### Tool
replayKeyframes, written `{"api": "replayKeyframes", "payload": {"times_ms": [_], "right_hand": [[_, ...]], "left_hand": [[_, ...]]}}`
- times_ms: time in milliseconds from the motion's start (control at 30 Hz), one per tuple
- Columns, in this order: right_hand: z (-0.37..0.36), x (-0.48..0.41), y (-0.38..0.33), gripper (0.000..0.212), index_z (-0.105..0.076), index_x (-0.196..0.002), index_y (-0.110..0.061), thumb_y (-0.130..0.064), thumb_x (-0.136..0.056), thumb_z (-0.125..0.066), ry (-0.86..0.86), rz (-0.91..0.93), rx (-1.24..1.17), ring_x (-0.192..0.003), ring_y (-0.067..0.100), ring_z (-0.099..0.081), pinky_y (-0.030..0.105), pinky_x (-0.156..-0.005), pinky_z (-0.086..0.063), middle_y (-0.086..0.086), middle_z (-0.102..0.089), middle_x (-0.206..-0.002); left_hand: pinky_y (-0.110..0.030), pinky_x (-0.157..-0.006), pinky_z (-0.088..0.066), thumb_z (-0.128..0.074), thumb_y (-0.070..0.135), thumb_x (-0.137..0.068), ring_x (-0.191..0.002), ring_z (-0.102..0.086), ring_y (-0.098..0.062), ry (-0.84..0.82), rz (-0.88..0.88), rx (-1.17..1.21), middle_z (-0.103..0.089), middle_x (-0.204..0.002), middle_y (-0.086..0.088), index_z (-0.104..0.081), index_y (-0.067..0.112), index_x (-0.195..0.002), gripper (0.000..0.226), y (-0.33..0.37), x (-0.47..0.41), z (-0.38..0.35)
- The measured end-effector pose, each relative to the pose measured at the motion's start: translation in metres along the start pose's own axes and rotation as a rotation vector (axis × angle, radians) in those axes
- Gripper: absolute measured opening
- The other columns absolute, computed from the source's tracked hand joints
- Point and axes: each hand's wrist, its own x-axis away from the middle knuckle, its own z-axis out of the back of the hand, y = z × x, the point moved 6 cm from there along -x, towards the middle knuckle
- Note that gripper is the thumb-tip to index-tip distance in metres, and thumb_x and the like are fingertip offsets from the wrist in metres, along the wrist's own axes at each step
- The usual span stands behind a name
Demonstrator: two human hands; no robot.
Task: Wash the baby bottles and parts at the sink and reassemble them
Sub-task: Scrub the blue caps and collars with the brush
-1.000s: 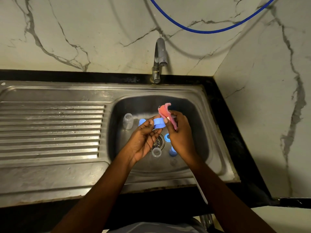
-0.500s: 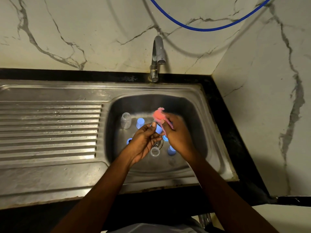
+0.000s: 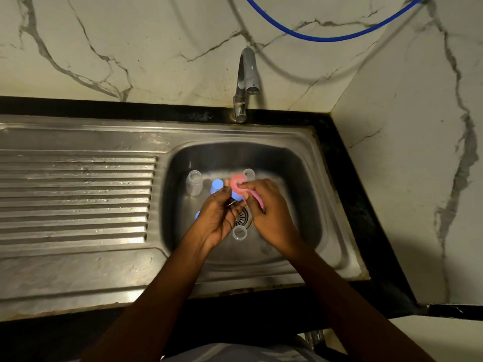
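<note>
The blue part point(image 3: 236, 195) sat between my fingertips over the sink point(image 3: 300, 178), at 12 o'clock from the drain point(image 3: 245, 216). My left hand point(image 3: 217, 220) pinched it with curled fingers, though blur hid the exact grip. My right hand point(image 3: 270, 218) clutched the pink cloth point(image 3: 239, 184), pressed against the part. On the basin floor a clear bottle point(image 3: 194, 182) stood at 10 o'clock, a blue cap point(image 3: 217, 186) at 11, and a small clear cup point(image 3: 240, 233) at 6. The drainboard point(image 3: 78, 192) lay at 9, and the tap point(image 3: 245, 79) and blue hose point(image 3: 326, 37) were beyond 12.
</note>
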Motion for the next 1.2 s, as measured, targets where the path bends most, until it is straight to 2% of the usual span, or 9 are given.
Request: {"api": "replayKeyframes", "payload": {"times_ms": [133,267,400,500,633,767,900,1000,1200], "right_hand": [[0.001,-0.009,0.011,0.028,-0.064,-0.117,-0.015,-0.010,-0.093,-0.050,-0.001,-0.025,0.077,-0.108,0.019,-0.057,0.032,-0.094,-0.046,0.006,-0.061,-0.116],[-0.001,0.000,-0.006,0.026,-0.067,-0.110,-0.011,0.001,-0.091,-0.054,-0.012,0.062,0.022,-0.100,0.010,-0.054,0.013,-0.088,-0.040,0.005,-0.061,-0.109],[0.002,-0.007,0.011,0.036,-0.065,-0.115,-0.017,-0.004,-0.084,-0.053,0.002,0.004,0.092,-0.104,0.019,-0.057,0.032,-0.089,-0.048,0.004,-0.060,-0.114],[0.001,-0.003,0.000,0.031,-0.068,-0.110,-0.014,0.001,-0.088,-0.052,0.039,0.008,0.024,-0.103,0.008,-0.054,0.019,-0.089,-0.043,0.001,-0.060,-0.111],[0.010,-0.007,0.014,0.028,-0.069,-0.106,-0.012,-0.006,-0.087,-0.049,0.038,0.001,0.065,-0.098,0.016,-0.058,0.026,-0.084,-0.047,0.006,-0.061,-0.106],[0.004,-0.005,-0.002,0.024,-0.071,-0.106,-0.013,-0.007,-0.090,-0.054,0.044,-0.008,-0.049,-0.096,-0.004,-0.053,0.009,-0.085,-0.039,0.004,-0.062,-0.104],[0.009,-0.013,0.022,0.029,-0.070,-0.102,-0.016,-0.001,-0.085,-0.051,0.035,-0.042,0.068,-0.097,0.018,-0.059,0.028,-0.084,-0.045,0.003,-0.063,-0.104],[0.005,-0.010,0.021,0.034,-0.067,-0.116,-0.020,-0.004,-0.092,-0.049,0.076,-0.097,0.051,-0.105,0.014,-0.056,0.026,-0.093,-0.045,-0.001,-0.061,-0.113],[0.010,-0.008,0.023,0.029,-0.069,-0.112,-0.018,-0.005,-0.092,-0.052,0.105,-0.114,-0.055,-0.103,0.010,-0.058,0.035,-0.094,-0.049,-0.001,-0.064,-0.109]], "left_hand": [[-0.028,-0.088,-0.056,-0.043,0.024,-0.104,-0.094,-0.071,-0.020,0.000,0.044,-0.013,-0.072,-0.107,-0.015,-0.067,0.002,-0.108,0.033,-0.010,0.000,0.000],[-0.026,-0.083,-0.057,-0.052,0.013,-0.098,-0.086,-0.070,-0.018,0.054,0.051,0.096,-0.070,-0.100,-0.015,-0.065,0.002,-0.108,0.020,-0.006,-0.005,0.006],[-0.026,-0.076,-0.061,-0.046,0.026,-0.102,-0.085,-0.073,-0.020,0.061,0.087,0.041,-0.073,-0.100,-0.016,-0.065,-0.001,-0.109,0.033,-0.013,-0.003,0.006],[-0.029,-0.089,-0.056,-0.053,0.032,-0.094,-0.086,-0.072,-0.020,0.070,0.082,0.112,-0.072,-0.101,-0.016,-0.065,0.000,-0.110,0.037,-0.012,-0.001,0.002],[-0.024,-0.072,-0.060,-0.044,0.026,-0.103,-0.080,-0.074,-0.017,0.052,0.093,0.070,-0.075,-0.093,-0.013,-0.066,0.001,-0.103,0.034,-0.013,0.000,0.000],[-0.026,-0.081,-0.057,-0.060,0.026,-0.087,-0.083,-0.071,-0.018,0.066,0.085,0.147,-0.070,-0.102,-0.015,-0.065,0.002,-0.106,0.032,-0.009,-0.002,-0.005],[-0.025,-0.074,-0.061,-0.057,0.030,-0.092,-0.081,-0.072,-0.021,0.067,0.078,0.145,-0.071,-0.099,-0.017,-0.064,-0.001,-0.106,0.034,-0.001,-0.006,0.003],[-0.025,-0.077,-0.060,-0.051,0.029,-0.100,-0.084,-0.071,-0.020,0.045,0.078,0.076,-0.072,-0.101,-0.017,-0.064,0.000,-0.108,0.033,0.003,-0.005,-0.004],[-0.024,-0.070,-0.060,-0.050,0.026,-0.101,-0.077,-0.072,-0.017,0.070,0.093,-0.031,-0.075,-0.090,-0.012,-0.066,0.003,-0.100,0.028,0.001,0.004,0.000]]}}
